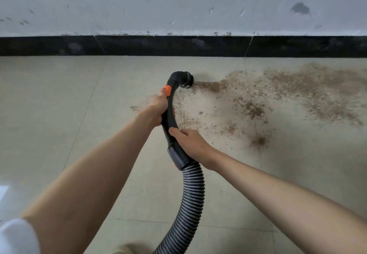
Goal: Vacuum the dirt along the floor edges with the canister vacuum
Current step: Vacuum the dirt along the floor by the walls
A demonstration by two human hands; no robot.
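The left hand point(158, 109) is wrapped round the upper part of the black curved handle tube point(168, 118), its thumb lying up against the orange collar point(167, 91). The right hand point(188, 142) grips the same tube lower down, fingers curled over it just above the black cuff point(179, 158) where the ribbed grey hose point(190, 198) joins. Beyond the left hand the tube bends over into a small round brush nozzle point(185, 80), which sits on the floor point(59, 114) at the near end of the dirt point(258, 95).

Taking the nozzle as the landmark: the brown, crumbly dirt spreads from it to the right and towards the person, the black skirting point(139, 45) runs just behind it, and the grey wall point(158, 5) rises above that.

The tube looks rigid and light, so this two-handed hold on the stiff part should steer it well; the hose looks flexible and would probably drag and twist. No container is visible; the canister is out of view.
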